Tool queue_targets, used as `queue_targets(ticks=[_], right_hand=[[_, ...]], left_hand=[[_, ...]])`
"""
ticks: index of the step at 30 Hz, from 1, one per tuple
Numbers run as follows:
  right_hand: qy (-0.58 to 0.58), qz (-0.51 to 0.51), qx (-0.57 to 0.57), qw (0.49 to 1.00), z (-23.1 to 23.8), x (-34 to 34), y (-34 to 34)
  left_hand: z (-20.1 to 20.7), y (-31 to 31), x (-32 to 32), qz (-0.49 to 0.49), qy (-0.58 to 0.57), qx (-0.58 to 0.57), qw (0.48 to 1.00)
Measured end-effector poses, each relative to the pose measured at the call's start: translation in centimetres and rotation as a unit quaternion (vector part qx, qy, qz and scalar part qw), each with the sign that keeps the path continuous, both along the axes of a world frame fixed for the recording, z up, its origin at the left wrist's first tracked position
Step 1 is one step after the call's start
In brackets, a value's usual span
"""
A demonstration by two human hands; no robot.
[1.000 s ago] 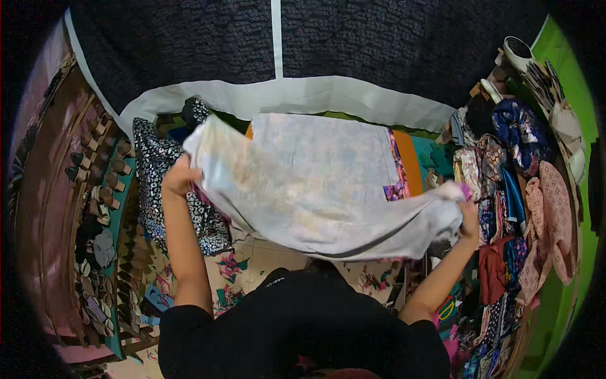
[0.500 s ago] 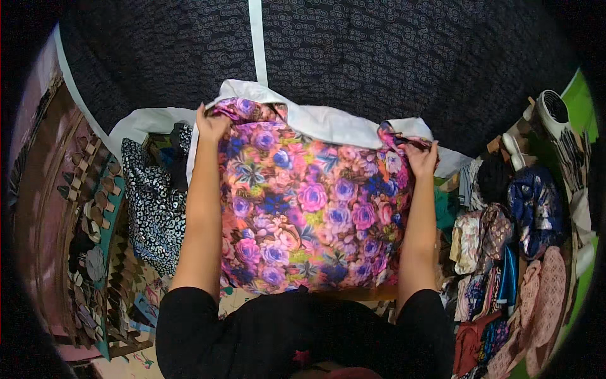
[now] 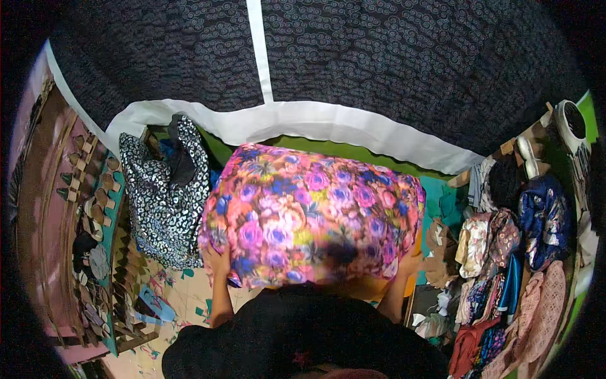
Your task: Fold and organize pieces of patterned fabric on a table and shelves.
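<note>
A floral cloth (image 3: 315,205) takes up the middle of the scene, smooth and slightly shiny, packed with pink, purple and blue blooms and touches of yellow; it forms a broad, rounded rectangle with a soft, bulging outline. Beyond it hangs a black curtain (image 3: 391,69) with a fine swirling pattern, split by a narrow white strip (image 3: 259,50) and finished along its lower edge with a wide, plain white band (image 3: 328,123) that ripples gently. To the left slumps a glossy black-and-silver animal-print fabric (image 3: 167,221), creased and sagging. At the far right, a dark blue cloth (image 3: 544,221) bunches in thick folds above an openwork pink one (image 3: 548,294).

The cloth lies between the two hands, extending from them toward the far side. The left hand (image 3: 219,260) touches its near left corner and the right hand (image 3: 409,262) its near right side. The fingers of both are partly hidden by the fabric, so how far either is open, or whether it grips the cloth, cannot be told.
</note>
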State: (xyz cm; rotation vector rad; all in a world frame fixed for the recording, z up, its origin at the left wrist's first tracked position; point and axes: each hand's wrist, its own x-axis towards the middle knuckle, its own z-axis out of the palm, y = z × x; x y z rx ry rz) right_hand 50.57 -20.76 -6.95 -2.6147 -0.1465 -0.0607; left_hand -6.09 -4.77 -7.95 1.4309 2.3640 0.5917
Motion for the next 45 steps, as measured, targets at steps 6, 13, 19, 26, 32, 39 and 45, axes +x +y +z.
queue_targets(ticks=[6, 13, 19, 26, 32, 39, 45], right_hand=[[-0.119, 0.084, -0.063, 0.987, -0.7, -4.7, -3.7], [-0.12, 0.146, 0.03, 0.981, -0.2, -9.2, -4.8], [-0.035, 0.089, 0.379, 0.92, -4.2, -9.3, -4.2], [-0.019, 0.107, 0.435, 0.894, 1.5, -5.1, -5.7], [-0.074, 0.193, 0.36, 0.91, 8.8, -4.6, -8.0], [0.033, 0.232, 0.385, 0.893, 14.3, 0.2, -7.8], [0.394, 0.29, 0.43, 0.759, 23.0, 1.9, -3.3]], left_hand=[[3.1, -1.7, 1.9, -0.066, 0.046, 0.017, 0.997], [1.1, -4.3, 0.9, 0.096, -0.383, 0.068, 0.916], [0.5, -6.9, 0.1, 0.014, -0.789, -0.246, 0.563], [-3.8, -4.4, -7.9, 0.004, -0.713, -0.181, 0.678], [9.0, -1.0, -9.5, 0.017, -0.702, -0.097, 0.705], [18.9, 7.8, -8.0, -0.148, -0.641, 0.125, 0.743], [27.8, 17.5, -6.2, -0.238, -0.64, -0.017, 0.73]])
